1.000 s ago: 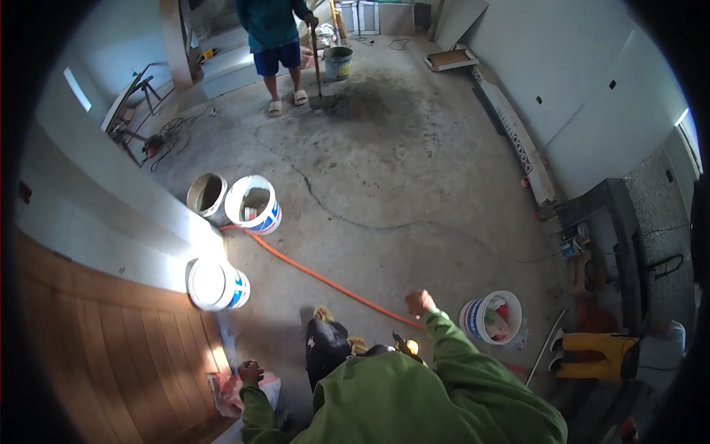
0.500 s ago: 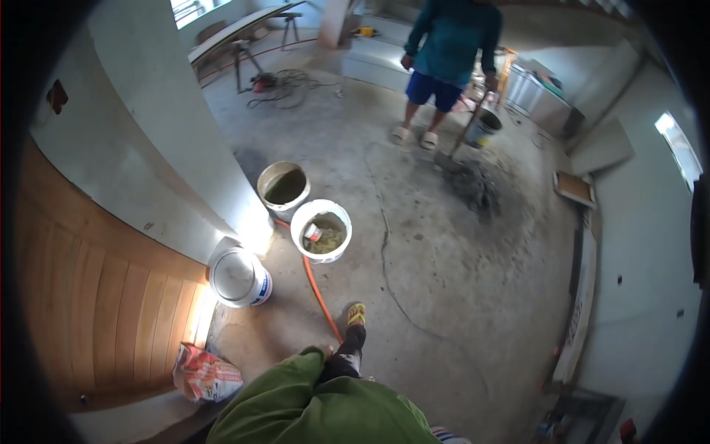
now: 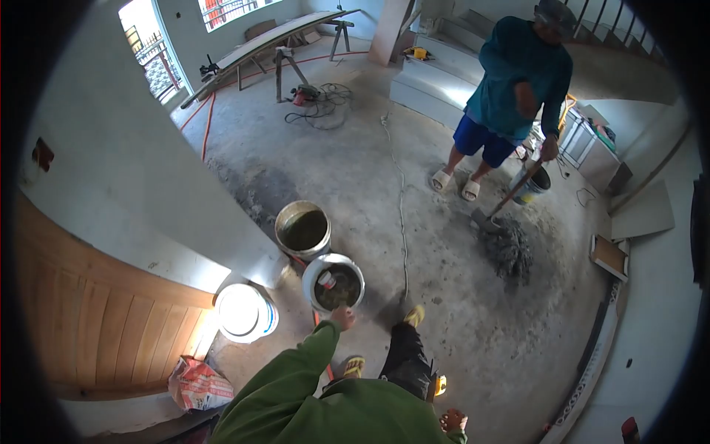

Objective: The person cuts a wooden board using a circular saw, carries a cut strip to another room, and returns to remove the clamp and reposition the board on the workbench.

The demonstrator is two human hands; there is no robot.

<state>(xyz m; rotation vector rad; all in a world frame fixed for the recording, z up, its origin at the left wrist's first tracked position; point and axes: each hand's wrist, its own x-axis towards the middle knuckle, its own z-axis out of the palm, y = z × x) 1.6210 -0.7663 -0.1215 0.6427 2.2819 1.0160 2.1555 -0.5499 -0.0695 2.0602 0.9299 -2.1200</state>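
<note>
My left hand [image 3: 344, 318] hangs just in front of the near white bucket [image 3: 361, 285]. Its fingers are loosely bent, and nothing shows in them. Inside that bucket, a small red-and-white container [image 3: 326, 280] sits in murky liquid. A second bucket [image 3: 279, 235] with dark liquid stands directly behind it. Low at the right of my body is my right hand [image 3: 453, 420], its fingers loosely apart, with no held thing visible. A yellow tape measure [image 3: 441, 385] shows at my hip, close to that hand.
A co-worker [image 3: 521, 81] holds a hoe [image 3: 518, 189] over a dark wet mortar heap [image 3: 510, 251]. A lidded pail [image 3: 240, 312] and a red-white sack [image 3: 198, 383] stand by the wooden panel. An orange hose [image 3: 316, 318] and a cord [image 3: 403, 214] cross the floor.
I have stepped forward and my view has lifted. My left hand has swung out toward the near bucket, and my right hand has come into view. The co-worker is bent more over the hoe.
</note>
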